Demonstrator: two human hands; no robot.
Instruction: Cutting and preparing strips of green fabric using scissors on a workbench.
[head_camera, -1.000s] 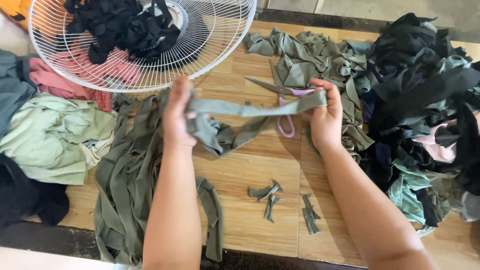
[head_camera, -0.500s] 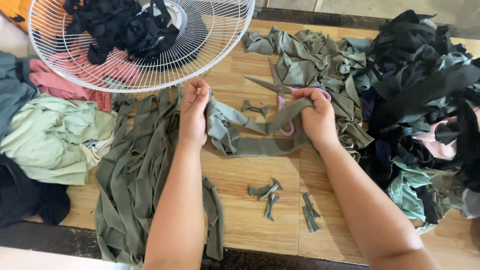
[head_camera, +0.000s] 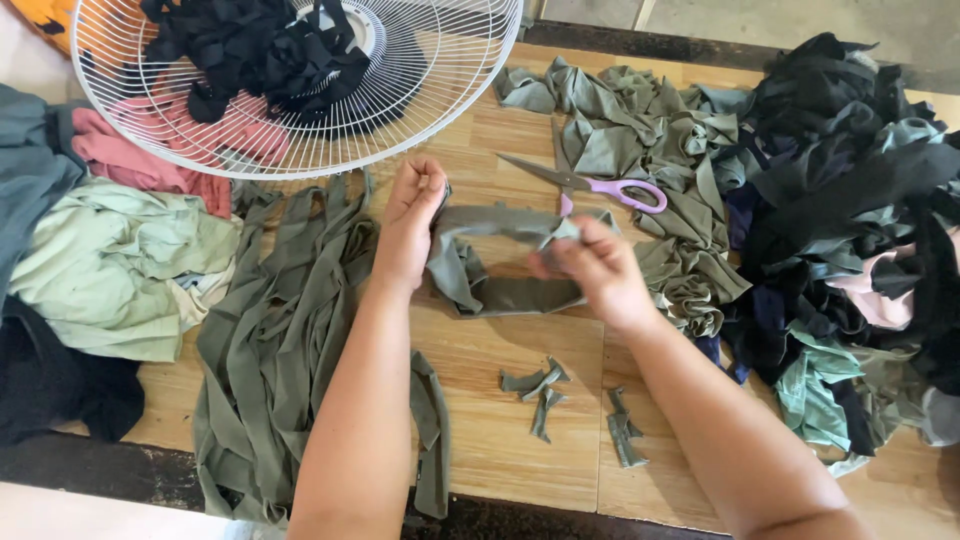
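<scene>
wooden table (head_camera: 500, 440) — hands: left (head_camera: 410, 225), right (head_camera: 590, 270); both pinch olive strip (head_camera: 500, 295)

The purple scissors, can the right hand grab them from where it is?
Probably yes. The scissors lie on bare wood just beyond the right hand, nothing covering them. But its fingers already hold an olive strip, so they aren't free.

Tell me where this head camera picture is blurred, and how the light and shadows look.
Head view: the right hand is smeared by motion blur; the left hand, the cloth strip and the scissors look sharp. Light is soft and even, with faint shadows under the arms on the wooden table; no glare.
</scene>
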